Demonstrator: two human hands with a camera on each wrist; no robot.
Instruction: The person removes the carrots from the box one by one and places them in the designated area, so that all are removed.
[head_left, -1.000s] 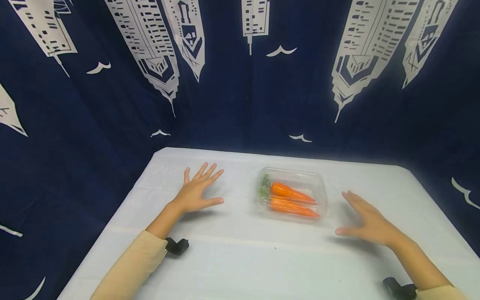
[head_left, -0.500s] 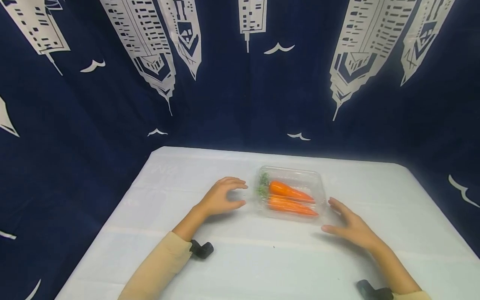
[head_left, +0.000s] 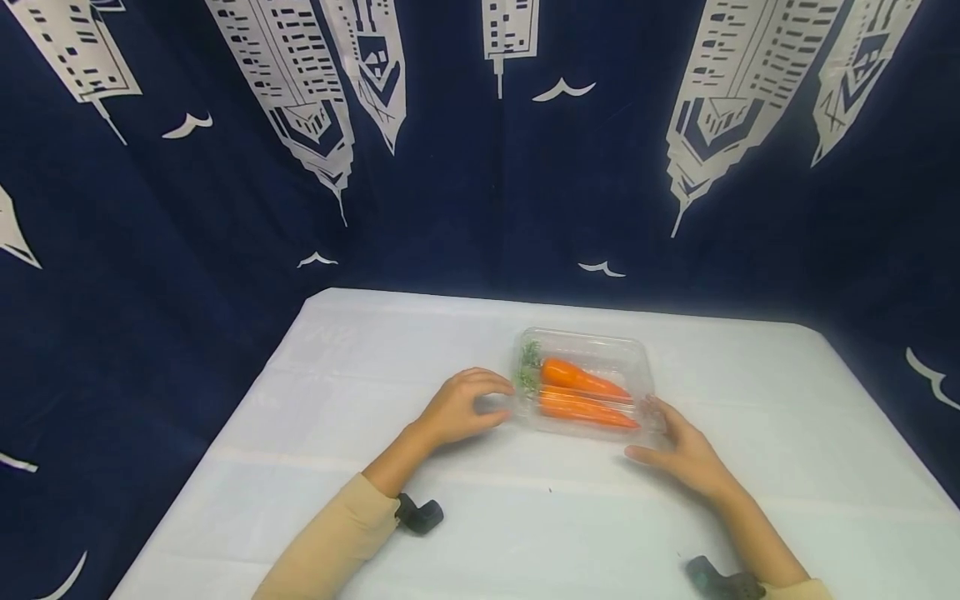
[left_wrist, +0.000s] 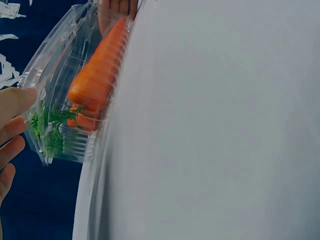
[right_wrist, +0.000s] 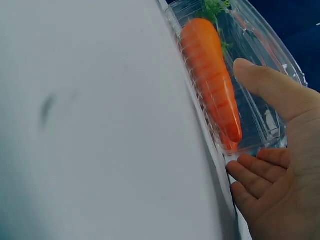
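Note:
A clear plastic clamshell box [head_left: 618, 354] rests on the white table with two orange carrots inside, one carrot [head_left: 581, 379] behind the other carrot [head_left: 577, 405]. Green leafy tops [head_left: 529, 367] lie at its left end. My left hand [head_left: 463, 406] is at that end, fingers gently bent, thumb apart, fingertips right at the box's edge. At the opposite end, my right hand [head_left: 688, 450] has its fingertips by the box's right side and its thumb toward the near corner. In the right wrist view, the right thumb [right_wrist: 265, 82] overlaps the box wall.
The white-covered table [head_left: 540, 533] has rounded far corners. Behind it hangs a dark blue cloth [head_left: 450, 208] printed with white buildings and birds. Black wrist devices, such as the one at the left wrist [head_left: 422, 515], sit below both hands.
Both hands have moved inward to the box's two ends, the left one rightward and the right one leftward. The left hand's spread fingers have bent. The box stays in place.

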